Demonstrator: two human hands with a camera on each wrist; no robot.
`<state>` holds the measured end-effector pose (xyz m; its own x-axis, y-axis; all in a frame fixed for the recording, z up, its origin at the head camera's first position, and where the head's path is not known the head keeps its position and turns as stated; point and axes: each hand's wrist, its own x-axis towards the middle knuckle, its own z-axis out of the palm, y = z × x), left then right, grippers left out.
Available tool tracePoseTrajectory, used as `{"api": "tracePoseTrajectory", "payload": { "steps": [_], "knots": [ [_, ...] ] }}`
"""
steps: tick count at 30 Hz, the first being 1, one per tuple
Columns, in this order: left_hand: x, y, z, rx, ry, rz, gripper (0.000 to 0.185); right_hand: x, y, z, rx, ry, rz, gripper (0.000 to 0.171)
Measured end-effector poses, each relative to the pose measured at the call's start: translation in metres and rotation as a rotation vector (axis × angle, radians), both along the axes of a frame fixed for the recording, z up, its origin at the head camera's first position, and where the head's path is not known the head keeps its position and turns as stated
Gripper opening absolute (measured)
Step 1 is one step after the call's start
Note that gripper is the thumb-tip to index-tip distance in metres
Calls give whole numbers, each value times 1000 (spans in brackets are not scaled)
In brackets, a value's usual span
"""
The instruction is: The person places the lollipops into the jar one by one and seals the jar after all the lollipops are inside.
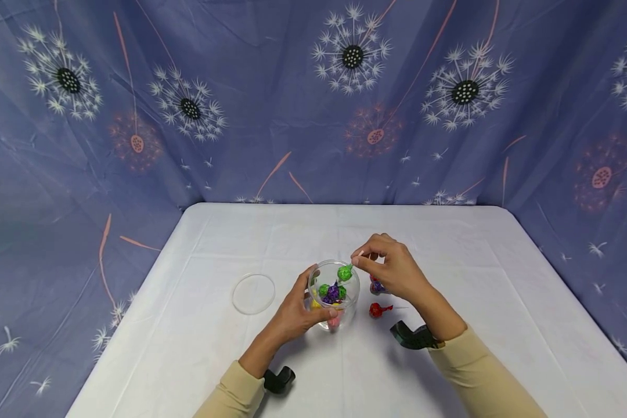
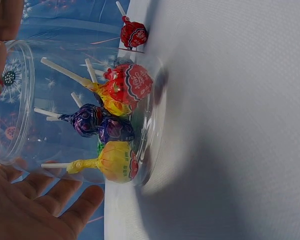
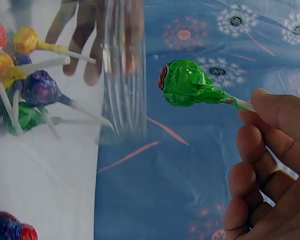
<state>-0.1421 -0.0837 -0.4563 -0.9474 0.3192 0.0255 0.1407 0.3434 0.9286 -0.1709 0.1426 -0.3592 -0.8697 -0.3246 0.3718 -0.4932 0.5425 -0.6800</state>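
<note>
While left hand (image 1: 298,310) grips jar (image 1: 336,316), right hand (image 1: 392,270) pinches green lollipop (image 1: 345,273) by its stick above the rim. Red lollipop (image 1: 377,310) lies on table (image 1: 449,278) beside jar.

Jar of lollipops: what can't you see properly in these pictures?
- How many lollipops are in the jar: head view, too small and piled up.
- Purple lollipop: head view, mostly behind the right hand.
- Wrapper words: left wrist view, too small.
- Left hand fingers: behind the jar.

Clear glossy plastic jar (image 1: 334,290); shiny crinkled foil on the lollipop (image 3: 185,84); matt white cloth (image 1: 449,244).
</note>
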Motion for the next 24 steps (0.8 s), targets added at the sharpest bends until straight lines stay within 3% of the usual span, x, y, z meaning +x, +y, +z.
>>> {"api": "tracePoseTrajectory", "payload": {
  "steps": [10, 19, 24],
  "knots": [
    [0, -1, 0, 21, 2, -12, 97, -5, -27, -13, 121, 9, 92, 3],
    [0, -2, 1, 36, -11, -25, 94, -3, -47, -25, 325, 122, 150, 5],
    [0, -2, 2, 35, -16, -18, 95, 0, -50, -27, 367, 144, 154, 4]
  ]
}}
